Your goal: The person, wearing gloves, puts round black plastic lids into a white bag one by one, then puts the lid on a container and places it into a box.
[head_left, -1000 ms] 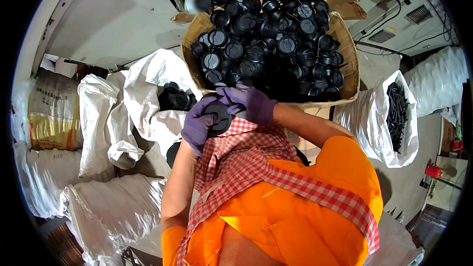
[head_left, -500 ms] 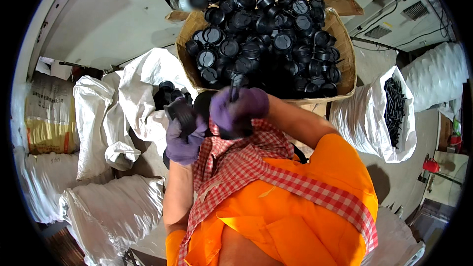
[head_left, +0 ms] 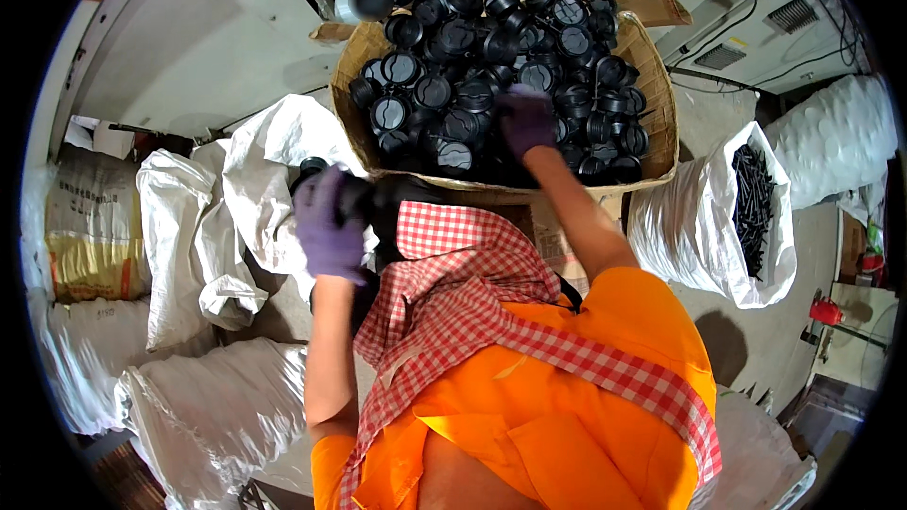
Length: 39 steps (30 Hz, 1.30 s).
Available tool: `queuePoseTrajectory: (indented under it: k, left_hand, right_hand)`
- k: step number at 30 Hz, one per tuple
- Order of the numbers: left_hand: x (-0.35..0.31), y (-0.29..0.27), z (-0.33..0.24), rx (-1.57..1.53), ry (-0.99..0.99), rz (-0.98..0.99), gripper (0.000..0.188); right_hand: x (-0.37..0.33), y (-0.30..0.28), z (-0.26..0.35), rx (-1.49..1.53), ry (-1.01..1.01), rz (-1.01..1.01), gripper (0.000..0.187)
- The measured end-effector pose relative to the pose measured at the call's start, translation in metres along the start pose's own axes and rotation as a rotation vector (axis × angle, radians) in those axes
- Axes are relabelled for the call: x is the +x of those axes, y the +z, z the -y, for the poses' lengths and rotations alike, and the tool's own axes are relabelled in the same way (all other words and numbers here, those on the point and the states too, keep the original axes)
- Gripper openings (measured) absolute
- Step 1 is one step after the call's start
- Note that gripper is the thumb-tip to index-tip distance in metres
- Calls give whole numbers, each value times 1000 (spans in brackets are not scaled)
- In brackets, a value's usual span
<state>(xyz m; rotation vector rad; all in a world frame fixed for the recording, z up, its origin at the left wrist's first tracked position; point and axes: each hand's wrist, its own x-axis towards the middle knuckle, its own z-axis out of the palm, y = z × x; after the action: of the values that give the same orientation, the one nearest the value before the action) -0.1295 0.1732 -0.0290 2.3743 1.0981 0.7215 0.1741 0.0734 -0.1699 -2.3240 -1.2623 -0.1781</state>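
Hands (head_left: 425, 165) near brown cardboard box (head_left: 661, 123)

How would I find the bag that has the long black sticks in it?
Start at the big cardboard box heaped with round black plastic caps, at the top middle. Go past its right edge to the white woven bag standing open beside it. It alone shows a pile of thin black rod-like pieces in its mouth; the white sacks on the left look crumpled, without rods showing.
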Motion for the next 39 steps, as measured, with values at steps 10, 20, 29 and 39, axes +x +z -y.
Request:
queuePoseTrajectory:
  k: [10, 20, 29, 39]
  left_hand:
    - [-18, 40, 15, -824, -476, 348, 50]
    - [11, 38, -41, -1419, -682, 483, 56]
    - [-11, 24, -21, -1599, -673, 638, 64]
    - [-17, 25, -23, -1344, -894, 371, 42]
  right_hand:
    - [-2, -41, -76, -233, -35, 289, 16]
    - [-36, -103, 103, 684, -615, -59, 23]
    - [-27, -106, 100, 879, -310, 605, 37]
    - [-23, -115, 114, 545, -437, 659, 21]
